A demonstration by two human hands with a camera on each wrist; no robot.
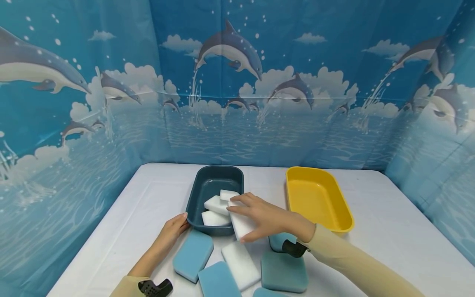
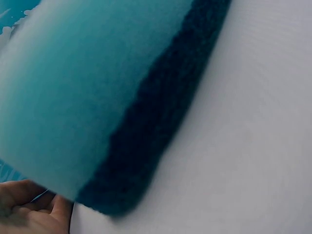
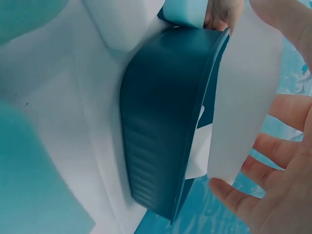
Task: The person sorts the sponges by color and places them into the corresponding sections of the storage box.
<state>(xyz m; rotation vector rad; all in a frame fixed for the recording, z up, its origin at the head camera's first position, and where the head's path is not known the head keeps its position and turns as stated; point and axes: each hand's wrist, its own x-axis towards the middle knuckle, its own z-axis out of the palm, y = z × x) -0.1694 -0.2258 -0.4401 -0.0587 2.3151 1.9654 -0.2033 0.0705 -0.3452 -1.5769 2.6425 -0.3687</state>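
My right hand grips a white sponge, thumb on the near side and fingers spread along the far edge. The sponge is tilted over the right rim of a dark blue tray. Several white sponges are piled in the near half of that tray. In the right wrist view, the held sponge stands beside the tray's rim. My left hand touches the tray's near left corner with relaxed fingers. A blue sponge fills much of the left wrist view.
A yellow tray stands at the right. On the white tablecloth before the dark tray lie a blue sponge, another blue sponge, a white sponge and a teal sponge. A dolphin-print curtain surrounds the table.
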